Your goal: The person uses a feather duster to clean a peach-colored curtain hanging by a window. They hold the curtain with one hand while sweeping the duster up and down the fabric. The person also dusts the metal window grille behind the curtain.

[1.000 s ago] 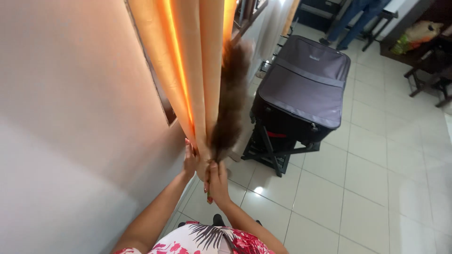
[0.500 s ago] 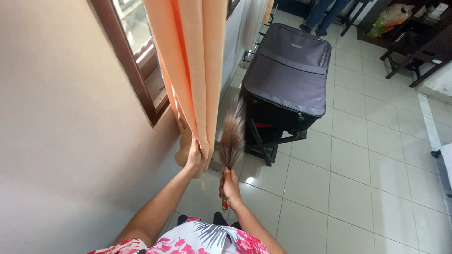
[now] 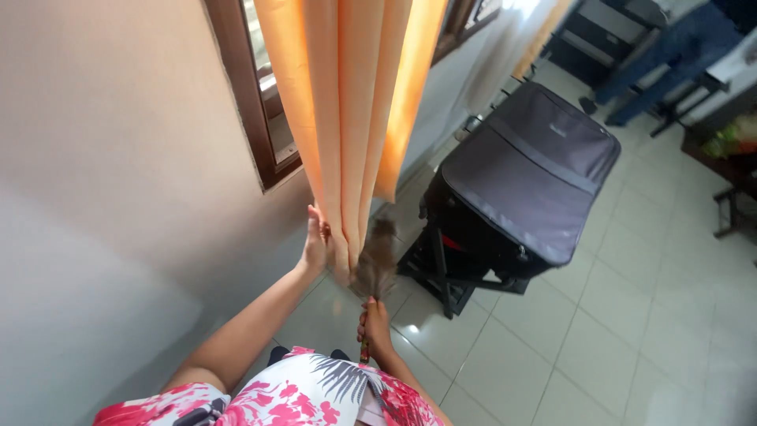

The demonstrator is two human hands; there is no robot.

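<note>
Lowered since a moment ago, the feather duster (image 3: 377,264) is now brushing the bottom hem of the orange curtain (image 3: 351,118), where earlier its brown plume was reaching higher up the folds. Beside the wall, the curtain is hanging over a dark wood-framed window (image 3: 256,118), with a dark grey suitcase (image 3: 524,177) resting on a folding stand on the tiled floor (image 3: 615,347) nearby. Left hand (image 3: 315,244) is steadying the cloth, fingers flat and open against its edge. Right hand (image 3: 374,327) is gripping the duster's handle, fingers closed around it. Dusting appears to be nearing the hem; any further stroke is calling for a fresh fold held taut.
</note>
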